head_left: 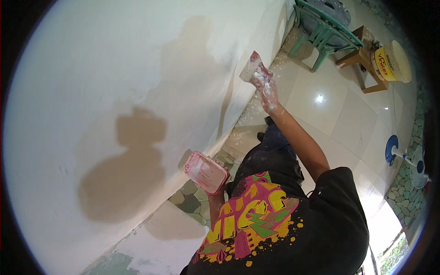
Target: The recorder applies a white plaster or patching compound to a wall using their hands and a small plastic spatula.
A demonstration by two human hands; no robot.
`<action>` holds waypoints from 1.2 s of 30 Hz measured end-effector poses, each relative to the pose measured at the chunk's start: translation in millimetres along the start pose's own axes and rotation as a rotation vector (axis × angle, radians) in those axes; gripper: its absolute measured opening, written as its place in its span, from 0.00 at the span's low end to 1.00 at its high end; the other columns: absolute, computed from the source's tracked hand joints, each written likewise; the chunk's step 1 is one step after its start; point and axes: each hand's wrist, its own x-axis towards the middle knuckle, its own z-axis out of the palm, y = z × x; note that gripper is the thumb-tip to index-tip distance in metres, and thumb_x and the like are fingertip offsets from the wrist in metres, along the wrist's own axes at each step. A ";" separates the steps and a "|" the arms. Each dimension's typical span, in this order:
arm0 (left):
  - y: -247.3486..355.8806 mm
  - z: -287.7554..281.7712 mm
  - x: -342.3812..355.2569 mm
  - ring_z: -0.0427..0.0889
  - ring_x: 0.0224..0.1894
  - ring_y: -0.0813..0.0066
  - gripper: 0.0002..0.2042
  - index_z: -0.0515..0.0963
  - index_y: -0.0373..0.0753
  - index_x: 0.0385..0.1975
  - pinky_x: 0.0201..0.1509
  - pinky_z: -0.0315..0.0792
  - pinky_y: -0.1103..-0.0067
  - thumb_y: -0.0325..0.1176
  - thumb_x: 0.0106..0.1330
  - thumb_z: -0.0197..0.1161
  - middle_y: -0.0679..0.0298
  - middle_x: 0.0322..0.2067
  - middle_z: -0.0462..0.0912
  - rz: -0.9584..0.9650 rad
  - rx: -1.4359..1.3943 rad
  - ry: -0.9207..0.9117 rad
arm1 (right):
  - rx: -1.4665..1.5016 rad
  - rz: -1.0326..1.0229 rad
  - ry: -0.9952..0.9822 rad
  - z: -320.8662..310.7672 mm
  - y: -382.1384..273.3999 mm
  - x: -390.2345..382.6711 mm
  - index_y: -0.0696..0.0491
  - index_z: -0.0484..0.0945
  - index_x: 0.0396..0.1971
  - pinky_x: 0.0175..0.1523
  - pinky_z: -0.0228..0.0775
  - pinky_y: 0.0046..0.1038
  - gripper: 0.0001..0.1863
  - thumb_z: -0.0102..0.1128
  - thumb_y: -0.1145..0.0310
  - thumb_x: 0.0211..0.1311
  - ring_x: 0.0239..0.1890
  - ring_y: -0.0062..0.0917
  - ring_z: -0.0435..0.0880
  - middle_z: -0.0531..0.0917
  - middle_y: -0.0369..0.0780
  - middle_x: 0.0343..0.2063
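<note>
My right hand (268, 94), smeared with white paste, is stretched out near the wall. It is closed round a putty knife (248, 69), whose pale wide blade has a reddish corner and points towards the wall; the handle is mostly hidden by the fingers. Lower down, my left hand (222, 187) holds a shallow pink plastic tub (206, 172) from beneath and along its side. White paste streaks the inside of the tub. The white wall (114, 59) stands beside both hands and bears my shadow.
A green plastic chair (323, 34) stands at the far right by the wall. Near it, a yellow and white bucket (389, 63) rests on a wooden stool (364, 55). A blue and white fan (392, 149) is at the right. White specks dot the tiled floor (316, 114) along the wall.
</note>
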 end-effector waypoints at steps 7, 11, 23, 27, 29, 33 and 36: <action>-14.0 68.2 9.5 0.76 0.46 0.49 0.40 0.58 0.39 0.67 0.54 0.70 0.57 0.63 0.63 0.52 0.46 0.48 0.74 0.105 0.001 0.069 | 0.084 -0.114 0.064 9.1 31.0 20.6 0.61 0.73 0.53 0.52 0.75 0.28 0.16 0.56 0.73 0.67 0.47 0.24 0.80 0.82 0.39 0.47; -12.5 69.2 6.1 0.75 0.48 0.47 0.38 0.57 0.39 0.68 0.56 0.69 0.55 0.60 0.65 0.51 0.45 0.50 0.74 0.100 -0.063 0.175 | -0.049 -0.219 0.054 9.8 39.6 29.2 0.64 0.75 0.50 0.51 0.74 0.28 0.15 0.55 0.73 0.68 0.45 0.24 0.81 0.83 0.40 0.44; 43.4 -3.8 13.3 0.69 0.61 0.42 0.46 0.47 0.45 0.73 0.61 0.68 0.49 0.64 0.60 0.57 0.47 0.63 0.66 -0.203 0.001 -0.125 | -0.481 -0.798 0.130 82.8 17.7 28.9 0.59 0.68 0.62 0.67 0.61 0.29 0.24 0.50 0.80 0.64 0.65 0.34 0.71 0.72 0.48 0.62; 51.0 4.9 18.0 0.73 0.56 0.45 0.37 0.53 0.48 0.71 0.57 0.71 0.53 0.59 0.66 0.52 0.50 0.59 0.69 -0.321 0.039 -0.031 | -0.623 -0.965 0.192 90.6 57.6 33.8 0.57 0.67 0.63 0.67 0.62 0.34 0.30 0.52 0.82 0.57 0.67 0.45 0.66 0.66 0.50 0.65; 58.9 2.6 21.7 0.73 0.56 0.46 0.36 0.53 0.48 0.71 0.57 0.71 0.53 0.58 0.66 0.52 0.50 0.59 0.69 -0.353 0.006 -0.033 | -0.566 -0.939 0.186 94.8 65.9 30.6 0.56 0.68 0.62 0.67 0.62 0.35 0.30 0.56 0.79 0.56 0.67 0.47 0.65 0.65 0.51 0.66; 70.7 -15.2 26.7 0.73 0.57 0.49 0.39 0.58 0.46 0.69 0.61 0.70 0.54 0.59 0.62 0.58 0.53 0.60 0.69 -0.388 0.088 -0.136 | -0.644 -0.828 0.260 109.1 77.2 8.3 0.58 0.70 0.60 0.68 0.62 0.35 0.31 0.58 0.81 0.51 0.67 0.48 0.65 0.65 0.52 0.65; 78.9 -27.9 33.1 0.74 0.55 0.52 0.36 0.60 0.45 0.67 0.60 0.71 0.57 0.57 0.63 0.57 0.52 0.57 0.71 -0.446 0.102 -0.141 | -0.614 -0.781 0.234 112.0 85.6 -17.5 0.59 0.71 0.59 0.68 0.62 0.34 0.32 0.58 0.83 0.47 0.67 0.48 0.65 0.65 0.52 0.65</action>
